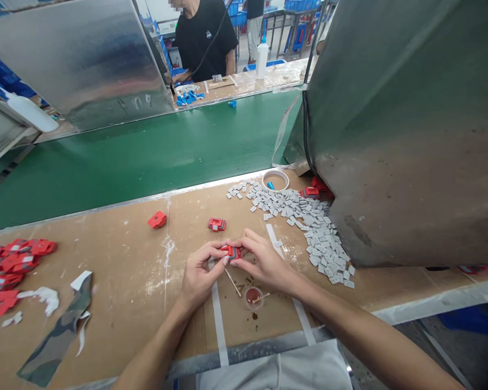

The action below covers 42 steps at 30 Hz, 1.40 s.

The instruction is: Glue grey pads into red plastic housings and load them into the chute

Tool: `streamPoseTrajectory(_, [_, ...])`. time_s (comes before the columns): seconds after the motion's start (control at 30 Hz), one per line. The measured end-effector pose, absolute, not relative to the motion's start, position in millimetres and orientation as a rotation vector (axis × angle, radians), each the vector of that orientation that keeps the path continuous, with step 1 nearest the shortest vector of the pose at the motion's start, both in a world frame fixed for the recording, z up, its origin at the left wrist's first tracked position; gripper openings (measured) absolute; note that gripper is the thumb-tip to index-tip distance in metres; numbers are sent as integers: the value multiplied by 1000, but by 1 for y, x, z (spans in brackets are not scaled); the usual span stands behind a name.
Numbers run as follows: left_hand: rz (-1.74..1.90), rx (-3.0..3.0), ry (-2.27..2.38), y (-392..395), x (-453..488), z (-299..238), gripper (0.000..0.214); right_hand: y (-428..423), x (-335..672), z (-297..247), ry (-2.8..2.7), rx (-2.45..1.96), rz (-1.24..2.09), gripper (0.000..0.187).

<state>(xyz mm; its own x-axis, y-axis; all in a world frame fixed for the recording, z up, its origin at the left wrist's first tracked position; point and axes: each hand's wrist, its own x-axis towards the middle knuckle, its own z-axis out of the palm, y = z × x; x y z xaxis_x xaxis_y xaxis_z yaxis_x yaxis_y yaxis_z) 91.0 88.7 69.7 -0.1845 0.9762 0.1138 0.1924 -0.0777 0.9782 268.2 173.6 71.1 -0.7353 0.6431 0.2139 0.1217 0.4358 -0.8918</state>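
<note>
Both my hands meet over the brown worktop and pinch one small red plastic part (231, 251) between their fingertips. My left hand (200, 272) grips its left end, and a thin wooden stick (233, 282) slants down from that hand's fingers. My right hand (264, 261) closes on the part's right end. Just below my hands sits a small clear cup (253, 297) of reddish-brown glue with a second stick in it. Two more red parts (217, 223) (158, 219) lie a little farther away on the worktop.
A heap of small grey chips (309, 225) spreads to the right, beside a tape roll (275, 180) and a large metal hood (406, 135). Red parts (12, 268) pile at the left edge. A green conveyor belt (146, 157) runs beyond; a person in black (205, 38) works opposite.
</note>
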Motion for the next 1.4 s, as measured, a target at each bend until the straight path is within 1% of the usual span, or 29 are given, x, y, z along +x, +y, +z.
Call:
streamPoseTrajectory(0.2, [1332,1312,1457,86,94,73,20,169,271,78,-2273,-625,1087,17])
streamPoseTrajectory(0.33, [1342,1388,1503,87,94,72,18,170,270,79,-2274,-658,1098,21])
streamPoseTrajectory(0.47, [1306,1457,1519,90,92,69,12,176,270,79,-2220,-686,1193,27])
streamPoseTrajectory(0.57, [1287,1475,1532,91,91,70,11,178,271,80,-2190,-700,1253,26])
streamPoseTrajectory(0.77, [1264,1538,1513,89,92,73,13,173,273,81,-2273,-651,1151,24])
streamPoseTrajectory(0.87, [1267,1560,1525,88,93,73,15,169,273,81,-2328,-641,1084,20])
streamPoseTrajectory(0.93, [1254,1544,1526,87,93,73,16,170,272,80,-2331,-662,1089,19])
streamPoseTrajectory(1.0, [1240,1525,1522,87,93,75,15,174,272,80,-2280,-670,1166,21])
streamPoseTrajectory(1.1, [1261,1513,1499,86,93,77,8,180,270,79,-2076,-634,1396,19])
streamPoseTrajectory(1.13, [1280,1502,1484,86,93,77,14,181,269,79,-1980,-615,1490,18])
streamPoseTrajectory(1.23, [1317,1451,1435,85,94,74,42,180,266,78,-1685,-564,1759,21])
streamPoseTrajectory(1.27, [1314,1448,1434,85,94,72,46,179,264,78,-1620,-551,1833,22])
streamPoseTrajectory(1.33, [1287,1502,1484,85,93,68,44,176,262,76,-1560,-540,1915,26])
streamPoseTrajectory(1.4, [1255,1641,1565,86,90,66,41,175,262,75,-1630,-541,1841,24])
